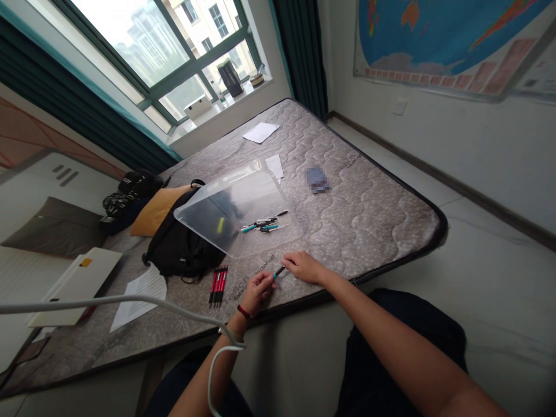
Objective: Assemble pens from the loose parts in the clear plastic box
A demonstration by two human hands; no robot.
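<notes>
A teal and black pen [279, 271] is held between my two hands near the front edge of the mattress. My left hand [257, 292] is closed on its teal end. The fingers of my right hand [300, 266] pinch its dark end. Just beyond my hands lies a clear plastic tray [204, 223], perhaps a lid. On it is a small pile of pen parts [266, 223], some teal, some black, along with a yellow piece [220, 225]. Several red and black pens [218, 286] lie side by side to the left of my left hand.
A black backpack [178, 246] and a yellow-orange folder or cushion [158, 211] lie left of the tray. White papers [261, 132] and a blurred bluish item [317, 179] rest farther back on the mattress [373, 220]. A pale cable [143, 300] crosses over my left forearm.
</notes>
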